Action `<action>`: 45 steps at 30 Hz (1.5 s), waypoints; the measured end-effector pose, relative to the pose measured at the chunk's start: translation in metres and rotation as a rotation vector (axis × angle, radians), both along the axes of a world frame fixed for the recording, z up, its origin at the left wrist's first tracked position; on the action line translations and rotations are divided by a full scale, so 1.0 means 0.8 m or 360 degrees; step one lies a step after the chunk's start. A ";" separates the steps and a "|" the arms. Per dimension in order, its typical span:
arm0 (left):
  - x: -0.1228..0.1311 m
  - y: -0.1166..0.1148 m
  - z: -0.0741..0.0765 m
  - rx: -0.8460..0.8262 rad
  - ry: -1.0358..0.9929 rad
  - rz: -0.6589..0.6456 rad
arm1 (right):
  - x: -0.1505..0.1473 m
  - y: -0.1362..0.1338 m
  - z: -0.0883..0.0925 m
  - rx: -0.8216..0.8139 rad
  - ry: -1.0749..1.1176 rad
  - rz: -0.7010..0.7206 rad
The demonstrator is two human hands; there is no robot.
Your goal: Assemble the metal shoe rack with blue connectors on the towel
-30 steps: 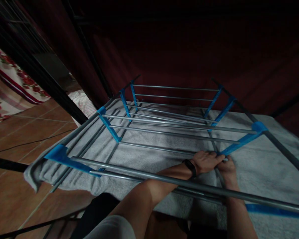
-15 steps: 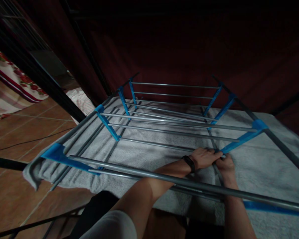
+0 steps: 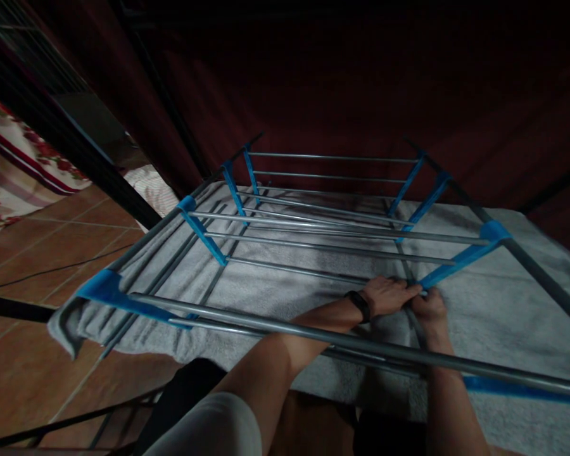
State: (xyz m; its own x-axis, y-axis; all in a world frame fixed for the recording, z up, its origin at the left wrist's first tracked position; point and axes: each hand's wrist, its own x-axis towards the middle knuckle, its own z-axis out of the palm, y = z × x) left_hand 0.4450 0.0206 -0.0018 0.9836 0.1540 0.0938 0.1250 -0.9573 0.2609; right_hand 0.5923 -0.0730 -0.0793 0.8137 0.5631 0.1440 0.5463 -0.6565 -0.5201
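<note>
A rack of grey metal tubes [image 3: 342, 342] joined by blue plastic brackets lies on its side. My left hand [image 3: 387, 295], with a dark wristband [image 3: 358, 305], reaches under the front tube. Its fingers close on the lower end of a blue bracket [image 3: 456, 265] at the right of the rack. My right hand [image 3: 430, 313] comes up beneath the same front tube and pinches that bracket end from the other side, the two hands touching. A thin grey pole [image 3: 403, 263] runs down to where they meet. The fingertips are partly hidden.
Under the rack is a grey towel-like cloth [image 3: 546, 272] on a bed-like surface. A dark post [image 3: 90, 149] and red curtain [image 3: 313, 82] stand behind. At left are a tiled floor [image 3: 23, 259], a cord [image 3: 52, 272] and a flowered cloth [image 3: 33, 152].
The view has shifted slightly. Both hands stay at the same bracket end, with only small finger movement.
</note>
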 end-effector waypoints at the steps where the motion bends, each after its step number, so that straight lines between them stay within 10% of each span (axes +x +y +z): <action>1: 0.000 0.000 0.000 0.0003 -0.0002 0.0002 | 0.000 0.000 0.000 0.0006 -0.0017 -0.0012; 45: -0.006 0.002 0.003 0.0107 0.0036 -0.0006 | 0.010 0.003 -0.008 -0.0064 0.0020 0.0019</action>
